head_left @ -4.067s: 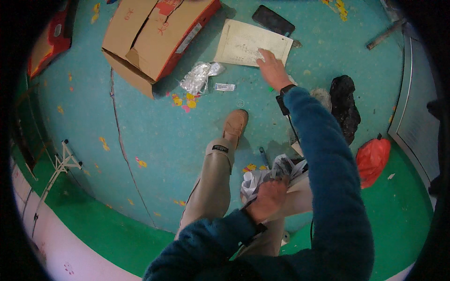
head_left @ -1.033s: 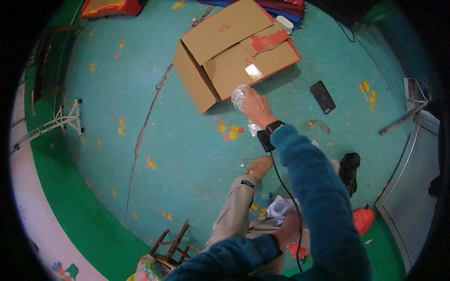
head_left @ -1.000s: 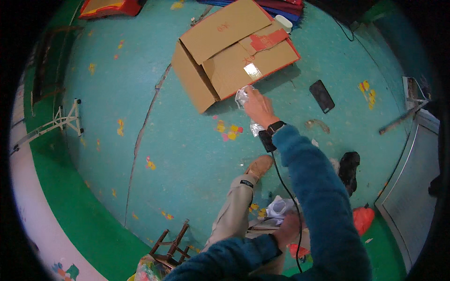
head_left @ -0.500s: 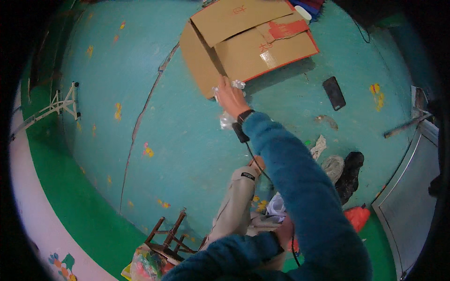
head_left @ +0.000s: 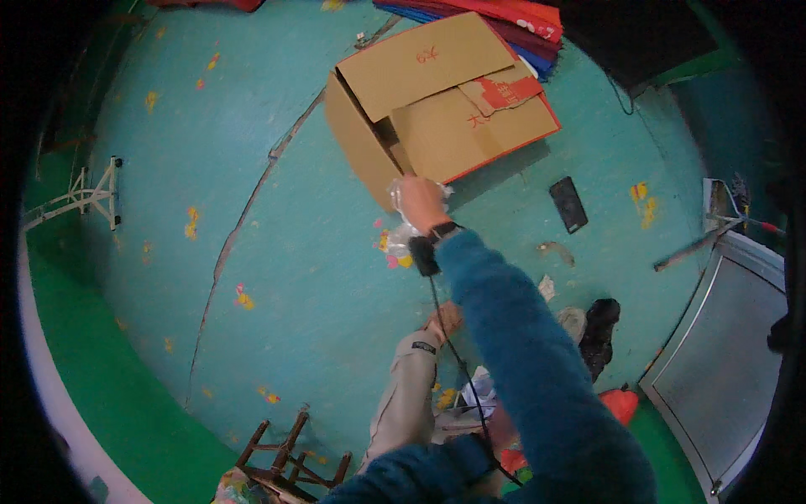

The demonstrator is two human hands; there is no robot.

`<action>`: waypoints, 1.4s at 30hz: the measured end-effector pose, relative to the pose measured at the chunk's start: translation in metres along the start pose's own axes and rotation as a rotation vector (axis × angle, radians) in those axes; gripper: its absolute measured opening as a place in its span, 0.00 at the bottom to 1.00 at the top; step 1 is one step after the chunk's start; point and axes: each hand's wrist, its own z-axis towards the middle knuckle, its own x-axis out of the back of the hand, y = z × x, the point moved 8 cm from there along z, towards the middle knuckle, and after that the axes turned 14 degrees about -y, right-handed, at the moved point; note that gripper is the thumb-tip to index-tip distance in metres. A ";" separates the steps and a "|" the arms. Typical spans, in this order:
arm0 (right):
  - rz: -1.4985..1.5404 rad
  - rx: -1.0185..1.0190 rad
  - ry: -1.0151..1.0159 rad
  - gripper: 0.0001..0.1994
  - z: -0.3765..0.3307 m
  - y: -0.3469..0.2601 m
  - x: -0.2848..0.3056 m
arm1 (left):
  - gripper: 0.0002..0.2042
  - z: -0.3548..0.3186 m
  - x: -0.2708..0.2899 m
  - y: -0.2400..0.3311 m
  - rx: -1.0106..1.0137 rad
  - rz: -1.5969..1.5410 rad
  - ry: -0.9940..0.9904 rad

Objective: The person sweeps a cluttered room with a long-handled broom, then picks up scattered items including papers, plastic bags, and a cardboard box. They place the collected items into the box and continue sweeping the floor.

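Observation:
My right hand (head_left: 420, 202) is stretched far forward on a blue-sleeved arm and is closed on a crumpled clear plastic wrapper (head_left: 401, 220). It sits at the near corner of an open brown cardboard box (head_left: 437, 109) lying on the teal floor. A black strap and a cable run from that wrist. My left hand (head_left: 501, 422) stays low by my lap, mostly hidden behind the right sleeve, next to a crumpled white bundle (head_left: 478, 391). Its grip does not show.
A black phone (head_left: 569, 204) lies right of the box. A black shoe (head_left: 601, 332) and a red bag (head_left: 622, 404) sit near my beige-trousered leg (head_left: 407, 403). A wooden stool (head_left: 285, 454) is at the bottom, a white metal stand (head_left: 84, 193) at left, a grey metal panel (head_left: 730, 353) at right.
My right hand has carried the clear wrapper from the floor up to the box's near corner. The left hand stayed in my lap.

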 end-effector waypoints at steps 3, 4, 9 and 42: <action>0.119 0.036 0.197 0.07 -0.054 0.037 0.087 | 0.09 0.010 0.006 0.007 -0.072 0.089 0.102; 0.144 0.059 0.237 0.07 -0.072 0.046 0.119 | 0.09 0.012 0.007 0.010 -0.065 0.240 0.137; 0.180 0.212 0.281 0.08 -0.112 0.025 0.244 | 0.08 0.013 -0.014 0.006 0.084 0.911 -0.160; 0.160 0.755 -0.386 0.08 -0.214 -0.184 -0.144 | 0.08 -0.010 -0.021 0.004 0.060 0.603 -0.141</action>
